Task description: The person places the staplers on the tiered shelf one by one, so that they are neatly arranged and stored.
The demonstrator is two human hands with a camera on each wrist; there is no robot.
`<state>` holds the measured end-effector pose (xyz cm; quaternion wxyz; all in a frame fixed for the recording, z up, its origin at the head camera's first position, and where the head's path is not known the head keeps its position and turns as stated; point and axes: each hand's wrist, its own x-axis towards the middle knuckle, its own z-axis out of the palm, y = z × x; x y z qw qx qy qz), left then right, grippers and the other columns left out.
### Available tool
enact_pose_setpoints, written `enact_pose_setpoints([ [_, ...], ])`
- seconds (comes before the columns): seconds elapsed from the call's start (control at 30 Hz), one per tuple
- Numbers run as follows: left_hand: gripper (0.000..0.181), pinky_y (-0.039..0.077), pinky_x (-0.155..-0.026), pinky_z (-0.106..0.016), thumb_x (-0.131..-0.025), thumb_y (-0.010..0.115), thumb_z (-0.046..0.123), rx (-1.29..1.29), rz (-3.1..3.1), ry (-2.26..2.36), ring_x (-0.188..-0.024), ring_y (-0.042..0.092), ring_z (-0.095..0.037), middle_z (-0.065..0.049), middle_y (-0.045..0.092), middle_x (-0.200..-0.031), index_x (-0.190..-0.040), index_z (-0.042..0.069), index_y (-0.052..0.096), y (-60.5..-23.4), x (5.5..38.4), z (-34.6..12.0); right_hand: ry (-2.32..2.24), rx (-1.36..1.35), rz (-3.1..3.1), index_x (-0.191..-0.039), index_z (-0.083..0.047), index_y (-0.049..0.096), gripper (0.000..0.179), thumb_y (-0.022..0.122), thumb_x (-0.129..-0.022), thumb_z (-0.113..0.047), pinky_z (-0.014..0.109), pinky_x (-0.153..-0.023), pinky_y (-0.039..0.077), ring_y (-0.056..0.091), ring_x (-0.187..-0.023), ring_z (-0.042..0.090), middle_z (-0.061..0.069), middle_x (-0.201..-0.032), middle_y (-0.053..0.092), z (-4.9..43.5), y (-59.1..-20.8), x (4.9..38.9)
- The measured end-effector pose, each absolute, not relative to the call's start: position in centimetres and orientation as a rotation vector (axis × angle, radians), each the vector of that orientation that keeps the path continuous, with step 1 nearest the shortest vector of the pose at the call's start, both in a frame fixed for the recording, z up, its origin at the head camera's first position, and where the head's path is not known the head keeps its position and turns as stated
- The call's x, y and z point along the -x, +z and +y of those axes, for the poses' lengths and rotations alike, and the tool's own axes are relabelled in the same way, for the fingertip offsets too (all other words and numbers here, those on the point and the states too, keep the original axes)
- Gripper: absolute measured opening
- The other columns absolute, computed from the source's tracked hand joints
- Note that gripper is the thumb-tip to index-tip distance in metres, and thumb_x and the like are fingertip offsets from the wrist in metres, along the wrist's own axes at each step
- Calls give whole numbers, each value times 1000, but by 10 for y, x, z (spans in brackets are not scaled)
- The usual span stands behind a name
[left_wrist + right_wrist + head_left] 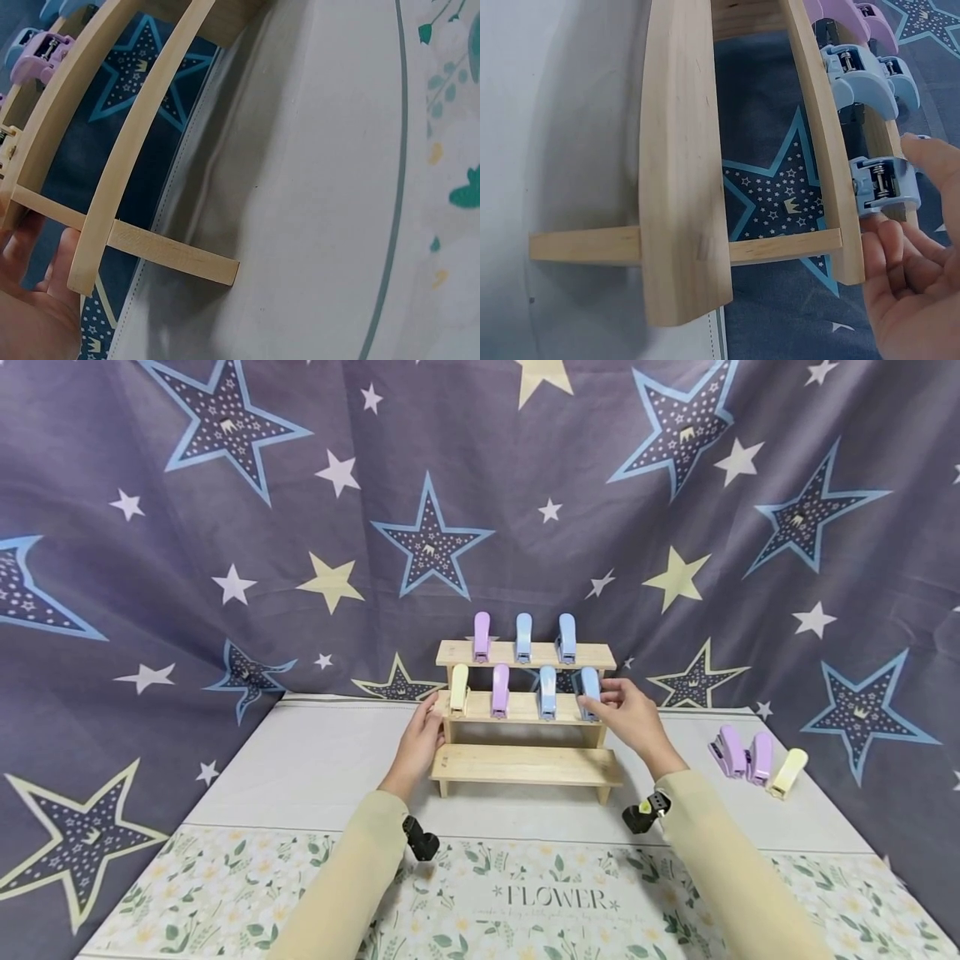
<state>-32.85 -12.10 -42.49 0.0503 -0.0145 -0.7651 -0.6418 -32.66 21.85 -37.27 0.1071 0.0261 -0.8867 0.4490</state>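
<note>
Lettering “FLOWER” (pixel 557 897), right hand (pixel 635 718) with blue stapler (pixel 590 683) in pinch, left hand's (pixel 417 741) grip unclear.

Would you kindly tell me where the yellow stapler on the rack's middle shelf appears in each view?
Head: yellow stapler, at the left end of the middle shelf, by the left hand.
Left wrist: yellow stapler, partly cut off at the left edge.
Right wrist: not in it.
Shared landmark: the wooden rack, in all three.
</note>
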Motion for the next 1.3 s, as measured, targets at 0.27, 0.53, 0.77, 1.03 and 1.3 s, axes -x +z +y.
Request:
enact_pose_setpoints([
  [0.27, 51, 43, -109, -42, -109, 33, 30, 40, -2326, -1961, -135, 48, -31, -15, 42, -153, -159, 23, 29, -425, 328, -122, 1324, -139, -2634, -145, -3, 44, 75, 69, -92, -51, 49, -96, 50, 57, -117, 35, 19, -131, 61, 228, -368, 317],
  [0.53, 50, 43, -110, -42, -110, 33, 31, 40, -2330, -1966, -135, 47, -31, -14, 41, -154, -159, 25, 29, -425, 328, -122, 1196, -217, -2677, -141, -1, 48, 67, 67, -95, -45, 49, -89, 52, 59, -112, 38, 21, -130, 62, 254, -365, 303],
  [0.77, 51, 44, -109, -42, -110, 33, 31, 33, -2327, -1969, -135, 48, -31, -15, 42, -153, -159, 22, 29, -426, 329, -121, 1087, -217, -2676, -135, 3, 52, 54, 67, -97, -32, 43, -82, 52, 61, -105, 39, 24, -123, 65, 288, -372, 296],
  [1.03, 50, 44, -109, -42, -110, 33, 29, 52, -2319, -1973, -134, 48, -32, -16, 41, -153, -159, 22, 29, -427, 329, -121, 997, -116, -2712, -135, 6, 52, 51, 63, -99, -29, 48, -87, 53, 62, -110, 45, 27, -125, 63, 339, -387, 290],
  [1.3, 50, 43, -110, -42, -110, 34, 30, 59, -2311, -1977, -134, 49, -31, -15, 41, -153, -159, 23, 29, -425, 328, -120, 901, 56, -2703, -133, 11, 51, 53, 61, -100, -29, 62, -95, 43, 56, -114, 50, 34, -126, 59, 387, -402, 287],
])
